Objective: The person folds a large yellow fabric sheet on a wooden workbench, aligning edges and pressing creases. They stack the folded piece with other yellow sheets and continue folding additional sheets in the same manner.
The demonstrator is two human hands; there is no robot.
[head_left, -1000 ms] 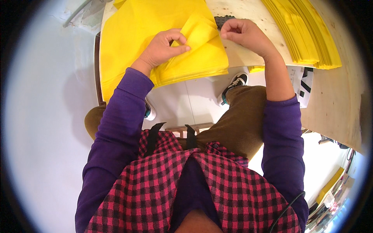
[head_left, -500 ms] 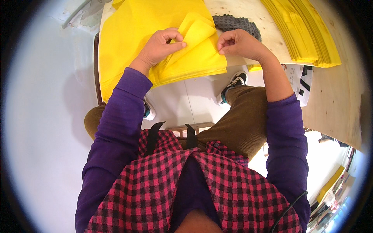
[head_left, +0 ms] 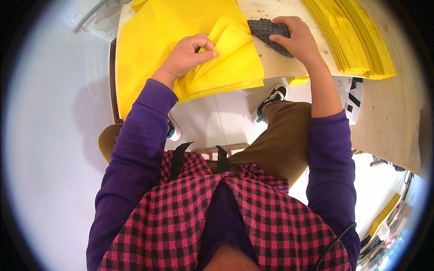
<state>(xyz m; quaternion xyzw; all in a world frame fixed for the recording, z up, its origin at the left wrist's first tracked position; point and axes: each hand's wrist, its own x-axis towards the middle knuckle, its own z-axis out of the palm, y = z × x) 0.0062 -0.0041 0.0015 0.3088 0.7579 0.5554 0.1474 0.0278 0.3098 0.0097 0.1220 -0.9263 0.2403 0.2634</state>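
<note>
My left hand (head_left: 190,54) pinches the raised, folded-back corner of a thin yellow fabric sheet (head_left: 226,40). That sheet lies on top of a stack of yellow sheets (head_left: 153,45), whose layered front edge hangs at the table's near side. To the right of the stack, a dark grey waffle-textured cloth (head_left: 264,28) lies bunched on the wooden tabletop. My right hand (head_left: 298,40) has its thumb and fingers around the cloth's right part, gripping it; the palm hides some of the cloth.
Another pile of folded yellow fabric (head_left: 357,40) lies at the right on the wooden table (head_left: 312,20). Below its front edge is a white printed sheet or bag (head_left: 355,101). A pale wall (head_left: 54,135) stands close on the left. My legs and shoes are under the table.
My right hand has left the yellow sheet's edge and moved up and right onto the grey cloth, whose right part has shifted and bunched. My left hand keeps its pinch.
</note>
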